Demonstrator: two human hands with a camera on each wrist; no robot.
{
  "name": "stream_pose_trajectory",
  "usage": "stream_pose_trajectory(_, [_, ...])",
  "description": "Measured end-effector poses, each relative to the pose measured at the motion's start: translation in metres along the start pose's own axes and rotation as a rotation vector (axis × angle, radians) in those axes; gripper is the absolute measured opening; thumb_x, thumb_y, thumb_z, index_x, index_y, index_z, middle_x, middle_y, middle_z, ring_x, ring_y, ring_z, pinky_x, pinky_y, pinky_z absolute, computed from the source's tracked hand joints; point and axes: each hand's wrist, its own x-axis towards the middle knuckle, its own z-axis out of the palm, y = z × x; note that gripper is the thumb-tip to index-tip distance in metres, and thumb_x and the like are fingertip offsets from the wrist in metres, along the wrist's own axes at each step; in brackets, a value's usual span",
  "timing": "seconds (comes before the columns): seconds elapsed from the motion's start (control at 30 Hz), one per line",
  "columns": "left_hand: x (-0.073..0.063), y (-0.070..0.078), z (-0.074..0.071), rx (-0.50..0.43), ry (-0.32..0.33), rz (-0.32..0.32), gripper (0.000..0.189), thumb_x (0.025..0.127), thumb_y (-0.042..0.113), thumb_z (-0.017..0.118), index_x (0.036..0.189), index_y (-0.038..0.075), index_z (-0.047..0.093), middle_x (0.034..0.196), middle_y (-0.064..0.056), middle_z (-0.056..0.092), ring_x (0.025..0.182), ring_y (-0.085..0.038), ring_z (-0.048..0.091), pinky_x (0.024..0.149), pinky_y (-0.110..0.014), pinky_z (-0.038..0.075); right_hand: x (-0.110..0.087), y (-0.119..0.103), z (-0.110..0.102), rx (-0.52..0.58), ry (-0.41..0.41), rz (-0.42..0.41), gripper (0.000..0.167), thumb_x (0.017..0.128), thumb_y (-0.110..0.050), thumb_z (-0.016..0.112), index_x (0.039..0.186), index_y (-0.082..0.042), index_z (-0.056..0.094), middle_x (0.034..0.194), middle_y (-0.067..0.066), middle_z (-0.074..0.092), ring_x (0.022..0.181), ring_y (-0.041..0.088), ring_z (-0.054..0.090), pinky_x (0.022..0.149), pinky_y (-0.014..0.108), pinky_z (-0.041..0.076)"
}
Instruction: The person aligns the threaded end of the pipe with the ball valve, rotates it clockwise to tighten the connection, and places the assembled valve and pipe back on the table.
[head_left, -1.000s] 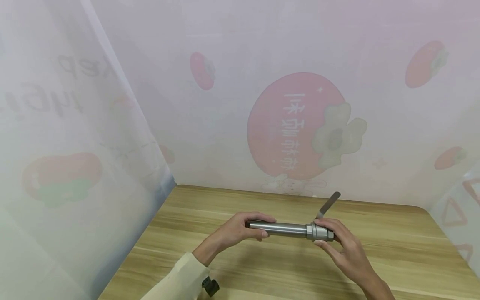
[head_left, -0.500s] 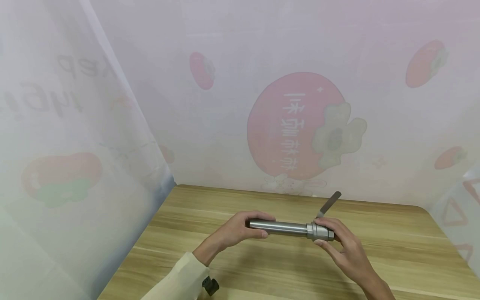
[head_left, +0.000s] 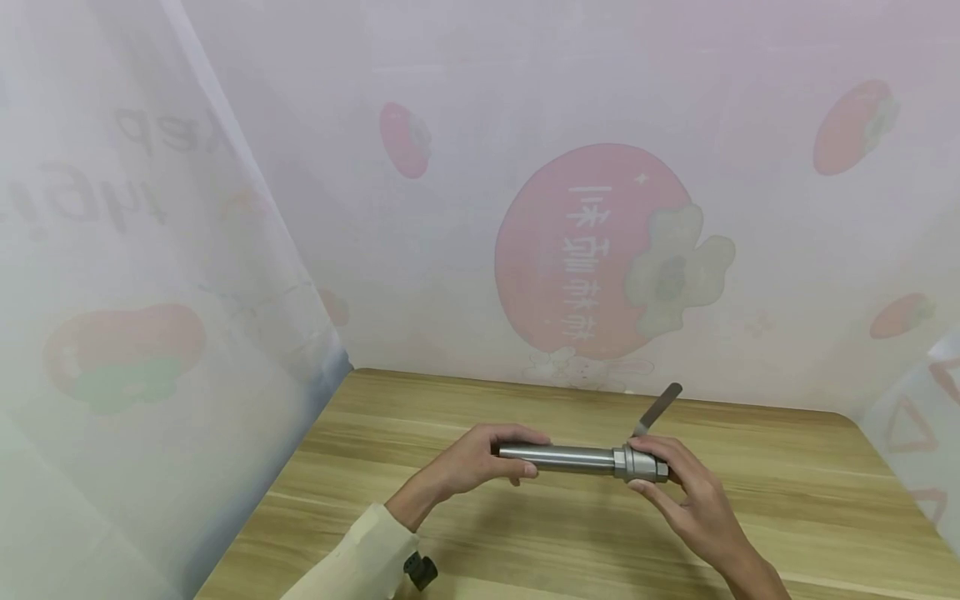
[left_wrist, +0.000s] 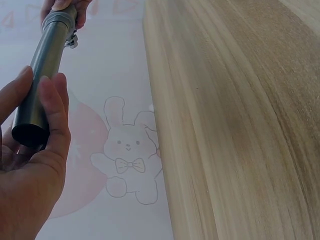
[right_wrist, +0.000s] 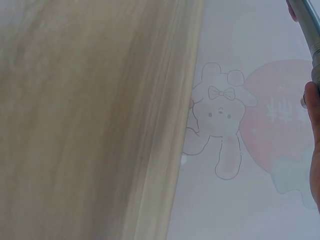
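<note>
Metal pipe point(head_left: 573, 458) sits raised above the desk point(head_left: 825, 492), left-hand grip point(head_left: 468, 462) partly closed around one end, right-hand grip point(head_left: 693, 496) pinching the attached valve point(head_left: 640, 466) (its lever point(head_left: 660, 407) juts out).

Showed as a yellowish-brown worktop point(head_left: 817, 492), ran with streaked wood grain from side to side, curved at the far corners, took soft shadows point(head_left: 540, 533) toward the near middle

Left hand point(head_left: 476, 458) gripping between thumb point(head_left: 513, 469) and fingers point(head_left: 517, 432), forearm point(head_left: 358, 553) slanting from lower left; right hand point(head_left: 690, 496) pinching, wrist point(head_left: 742, 568) at lower right.
</note>
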Motion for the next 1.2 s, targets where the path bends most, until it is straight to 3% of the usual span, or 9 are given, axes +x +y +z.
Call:
stream_pose_trajectory(0.23, [-0.0009,0.0004,-0.0004,0.006,0.000,-0.003,0.043,0.102,0.022,0.080,0.145,0.023,0.072,0.136,0.000,0.073,0.103,-0.016,0.072,0.085,-0.033,0.063,-0.0012,-0.0007,0.0009,-0.010,-0.009,0.024,0.072,0.076,0.019,0.086,0.142,0.000,0.066,0.134,0.012,0.069,0.121,-0.002,0.066,0.091,0.013,0.059])
stream_pose_trajectory(0.37, [-0.0017,-0.0006,-0.0005,-0.024,-0.012,0.002,0.039,0.108,0.025,0.071,0.147,0.020,0.070,0.133,-0.005,0.075,0.112,-0.028,0.074,0.087,-0.030,0.063,-0.0016,-0.0002,0.0009,-0.017,-0.005,0.010,0.071,0.077,0.016,0.087,0.142,0.000,0.065,0.134,0.013,0.069,0.122,-0.001,0.066,0.091,0.012,0.059])
stream_pose_trajectory(0.53, [-0.0018,-0.0012,-0.0003,-0.034,-0.014,0.005,0.037,0.112,0.029,0.065,0.147,0.018,0.069,0.132,-0.006,0.076,0.117,-0.038,0.074,0.092,-0.038,0.065,-0.0012,0.0000,0.0012,-0.011,0.001,-0.005,0.070,0.077,0.014,0.089,0.142,0.001,0.066,0.133,0.014,0.070,0.122,-0.001,0.066,0.090,0.012,0.058])
stream_pose_trajectory(0.73, [-0.0029,0.0012,0.0004,-0.017,-0.001,0.003,0.035,0.110,0.027,0.067,0.145,0.023,0.071,0.132,-0.004,0.076,0.113,-0.028,0.075,0.098,-0.057,0.062,-0.0013,-0.0009,-0.0001,-0.022,-0.026,0.045,0.074,0.075,0.020,0.087,0.142,0.000,0.066,0.133,0.014,0.069,0.122,-0.003,0.065,0.092,0.012,0.058])
stream_pose_trajectory(0.93, [-0.0030,0.0007,0.0003,-0.001,0.007,0.002,0.034,0.110,0.027,0.069,0.144,0.025,0.072,0.134,-0.003,0.075,0.110,-0.022,0.074,0.092,-0.038,0.064,-0.0019,-0.0017,-0.0010,-0.031,-0.049,0.081,0.073,0.076,0.021,0.086,0.142,-0.001,0.065,0.132,0.013,0.069,0.121,-0.004,0.065,0.092,0.014,0.059])
stream_pose_trajectory(1.2, [-0.0032,-0.0001,0.0016,0.009,0.019,0.004,0.035,0.107,0.027,0.073,0.142,0.027,0.073,0.141,0.000,0.072,0.110,-0.020,0.071,0.089,-0.030,0.061,-0.0014,-0.0038,-0.0003,-0.031,-0.046,0.083,0.073,0.076,0.020,0.086,0.142,-0.002,0.066,0.132,0.013,0.069,0.121,-0.004,0.064,0.091,0.013,0.059])
